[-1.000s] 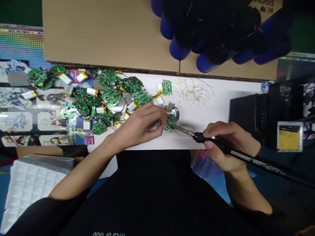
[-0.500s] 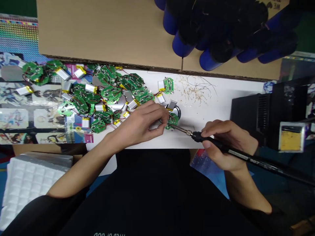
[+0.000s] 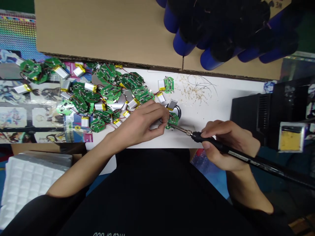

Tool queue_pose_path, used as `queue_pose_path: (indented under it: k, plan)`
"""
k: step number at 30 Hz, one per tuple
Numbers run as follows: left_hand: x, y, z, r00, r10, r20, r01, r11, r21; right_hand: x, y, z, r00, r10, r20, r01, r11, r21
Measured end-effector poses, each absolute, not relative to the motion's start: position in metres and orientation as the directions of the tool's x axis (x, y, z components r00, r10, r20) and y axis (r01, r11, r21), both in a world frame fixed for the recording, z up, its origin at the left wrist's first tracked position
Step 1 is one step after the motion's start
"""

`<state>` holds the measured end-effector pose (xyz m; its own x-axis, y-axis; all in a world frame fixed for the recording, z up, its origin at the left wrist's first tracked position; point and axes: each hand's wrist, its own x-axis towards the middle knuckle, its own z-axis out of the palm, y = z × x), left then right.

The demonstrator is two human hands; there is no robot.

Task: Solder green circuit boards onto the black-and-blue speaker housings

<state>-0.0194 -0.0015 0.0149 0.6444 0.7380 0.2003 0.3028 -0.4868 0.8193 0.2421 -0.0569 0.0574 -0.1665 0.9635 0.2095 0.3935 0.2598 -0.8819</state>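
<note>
My left hand (image 3: 145, 123) pinches at the edge of a small round green circuit board (image 3: 173, 120), and its fingertips hide part of the board and its thin wires. A flat silver battery with a yellow tab (image 3: 172, 105) lies just above the board, joined by a dark wire loop. My right hand (image 3: 228, 144) grips a black soldering iron (image 3: 209, 141), whose metal tip (image 3: 177, 128) touches or nearly touches the board's lower edge.
A heap of green boards and silver batteries (image 3: 105, 95) lies left on a white sheet (image 3: 216, 111) with solder crumbs and wire clippings. Cardboard (image 3: 105, 29) and blue-and-black cylinders (image 3: 209, 36) lie beyond; a black unit with yellow sponge (image 3: 291, 137) stands right.
Both hands and the iron hold nearly the same place on the board. The whole scene has drifted slightly left in view.
</note>
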Motion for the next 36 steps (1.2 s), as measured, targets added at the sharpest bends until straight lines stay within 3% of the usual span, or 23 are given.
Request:
queue_pose_path:
  k: [7, 12, 16, 20, 27, 30, 36]
  plan:
    - [-0.020, -0.001, 0.014, 0.649, 0.724, 0.232, 0.285, -0.515, 0.808, 0.250, -0.061, 0.055, -0.125, 0.945, 0.303, 0.332, 0.327, -0.884]
    - [-0.021, -0.001, 0.011, 0.658, 0.718, 0.228, 0.288, -0.520, 0.804, 0.249, -0.068, 0.051, 0.168, 0.876, 0.452, 0.384, 0.364, -0.848]
    - [-0.021, 0.000, 0.013, 0.662, 0.710, 0.238, 0.284, -0.532, 0.798, 0.232, -0.076, 0.040, 0.315, 0.870, 0.378, 0.275, 0.298, -0.914]
    - [-0.021, 0.000, 0.017, 0.665, 0.709, 0.234, 0.282, -0.529, 0.801, 0.219, -0.085, 0.030, 0.261, 0.906, 0.334, 0.241, 0.274, -0.931]
    - [-0.022, -0.001, 0.016, 0.662, 0.715, 0.227, 0.284, -0.519, 0.806, 0.231, -0.076, 0.032, 0.459, 0.759, 0.462, 0.340, 0.330, -0.880]
    - [-0.022, -0.002, 0.015, 0.658, 0.718, 0.225, 0.279, -0.511, 0.813, 0.249, -0.071, 0.023, 0.500, 0.750, 0.433, 0.295, 0.323, -0.899]
    - [-0.021, -0.001, 0.015, 0.667, 0.709, 0.228, 0.277, -0.520, 0.808, 0.278, -0.084, -0.016, 0.605, 0.761, 0.233, 0.236, 0.108, -0.966]
